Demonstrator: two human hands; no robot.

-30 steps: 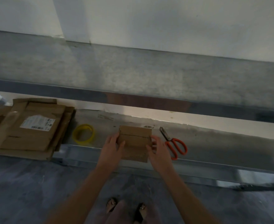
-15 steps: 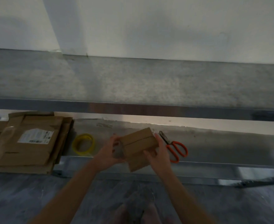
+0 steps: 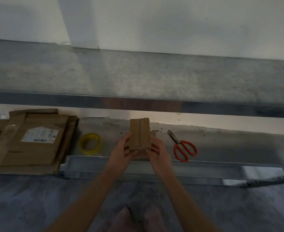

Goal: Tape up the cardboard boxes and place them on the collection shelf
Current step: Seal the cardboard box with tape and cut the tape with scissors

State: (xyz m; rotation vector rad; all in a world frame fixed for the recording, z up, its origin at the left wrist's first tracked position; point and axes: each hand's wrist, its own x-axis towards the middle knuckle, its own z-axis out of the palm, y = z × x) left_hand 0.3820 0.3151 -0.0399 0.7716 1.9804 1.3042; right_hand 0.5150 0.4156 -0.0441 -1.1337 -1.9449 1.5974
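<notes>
I have my left hand (image 3: 122, 153) and right hand (image 3: 158, 154) both gripping the small cardboard box (image 3: 140, 133) above the lower shelf (image 3: 221, 144), its seam seemingly untaped, so releasing one hand toward the yellow tape roll (image 3: 90, 142) could let the flaps spring open.

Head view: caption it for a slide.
Left hand and right hand hold a cardboard box between yellow tape roll and orange scissors.

Dim, grainy view; warm light glows under the upper shelf (image 3: 138, 77); edges soft and bowed.
</notes>
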